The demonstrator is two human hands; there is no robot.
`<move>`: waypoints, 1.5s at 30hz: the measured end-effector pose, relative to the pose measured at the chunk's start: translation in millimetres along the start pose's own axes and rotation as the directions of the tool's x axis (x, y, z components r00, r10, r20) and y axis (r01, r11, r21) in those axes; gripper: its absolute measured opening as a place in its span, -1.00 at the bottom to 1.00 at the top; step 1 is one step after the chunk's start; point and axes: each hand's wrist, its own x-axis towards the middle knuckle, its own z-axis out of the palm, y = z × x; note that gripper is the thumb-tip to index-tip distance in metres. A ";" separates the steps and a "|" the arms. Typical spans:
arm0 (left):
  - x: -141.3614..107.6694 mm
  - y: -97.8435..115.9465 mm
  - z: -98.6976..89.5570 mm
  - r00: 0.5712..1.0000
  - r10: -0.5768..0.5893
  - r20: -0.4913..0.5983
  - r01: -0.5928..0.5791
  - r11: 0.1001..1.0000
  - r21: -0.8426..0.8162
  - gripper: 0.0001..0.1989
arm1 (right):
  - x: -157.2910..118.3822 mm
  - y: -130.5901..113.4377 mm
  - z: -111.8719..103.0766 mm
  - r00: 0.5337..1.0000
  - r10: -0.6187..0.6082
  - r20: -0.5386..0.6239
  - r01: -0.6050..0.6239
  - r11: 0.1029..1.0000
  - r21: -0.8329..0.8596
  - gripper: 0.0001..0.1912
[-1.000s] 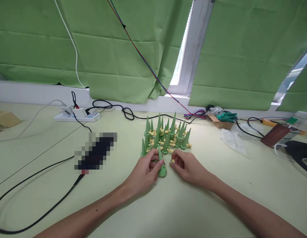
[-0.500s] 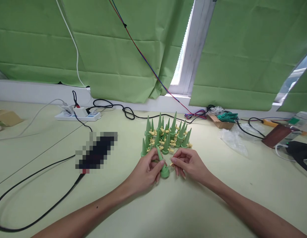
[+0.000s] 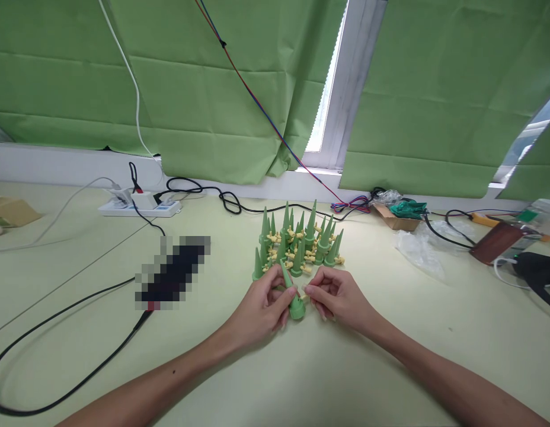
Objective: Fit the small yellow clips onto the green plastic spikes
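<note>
My left hand (image 3: 268,299) is closed round a green plastic cone-shaped spike (image 3: 297,308), its tip tilted away and its wider collar toward me. In a pinch of thumb and fingers, my right hand (image 3: 335,295) holds a small yellow valve piece (image 3: 304,298) against the spike's side near the collar. The fingers hide most of this piece. Just beyond both hands stands a cluster of similar green spikes (image 3: 310,228), several of them fitted with yellow valves (image 3: 307,270) at their bases.
A dark pixelated device (image 3: 177,273) with a black cable lies at left, in front of a white power strip (image 3: 141,207). A small cardboard box (image 3: 397,221), clear plastic bags (image 3: 419,252) and a brown-filled bottle (image 3: 501,242) sit at right. Green curtains (image 3: 213,107) hang behind.
My right hand has moved slightly left, bringing the yellow valve piece from a small gap to the side of the green spike. The left hand keeps its hold, and the spike's collar shifts slightly right.
</note>
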 end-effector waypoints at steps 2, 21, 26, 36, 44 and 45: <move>-0.9 0.5 0.3 1.000 0.000 0.003 0.000 1.000 -0.003 -0.75 | -0.8 -1.2 1.3 1.000 -0.003 0.009 0.003 1.000 -0.005 -0.71; 0.0 10.0 2.8 1.000 0.015 -0.005 -0.016 0.998 -0.053 -0.69 | -4.1 1.8 4.8 0.999 -0.019 -0.031 0.014 0.988 -0.155 -0.70; -1.1 11.3 2.2 1.000 0.024 -0.014 -0.024 0.999 -0.025 -0.71 | -3.4 2.3 4.2 0.996 -0.069 -0.052 0.053 0.963 -0.265 -0.69; -3.1 7.7 1.3 0.999 0.037 -0.012 -0.037 0.999 0.014 -0.74 | -2.7 1.7 4.8 0.976 -0.217 -0.017 0.185 0.866 -0.466 -0.67; -1.8 7.1 -0.3 0.998 0.053 -0.042 -0.053 0.999 0.002 -0.76 | -4.4 -0.1 -5.4 0.947 -0.304 0.104 0.311 0.782 -0.540 -0.87; -1.9 7.3 -0.3 0.998 0.053 -0.045 -0.053 0.999 -0.001 -0.76 | -4.7 -0.5 -6.6 0.941 -0.314 0.124 0.329 0.768 -0.550 -0.87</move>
